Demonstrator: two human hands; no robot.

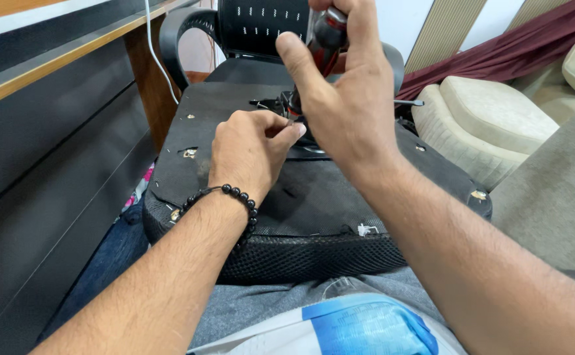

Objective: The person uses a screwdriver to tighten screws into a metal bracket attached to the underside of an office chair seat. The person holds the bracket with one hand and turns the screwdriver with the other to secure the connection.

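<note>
while hands (300, 125) work a screwdriver (323, 39) w/ chair seat (313, 190), armchair (491, 118) sits nearby.

— Worn on the left wrist (229, 197)?
— A bracelet (244, 202) of round black beads, strung close together, glossy.

— On the right hand (340, 98) or its forearm?
— Nothing seen; bare from fingers to elbow, with dark hair along both forearms.

— Sleeves?
— None in view.

— Clothing lower down?
— Grey fabric (261, 306) across the lap; dark blue denim (113, 253) showing at the left thigh.
</note>
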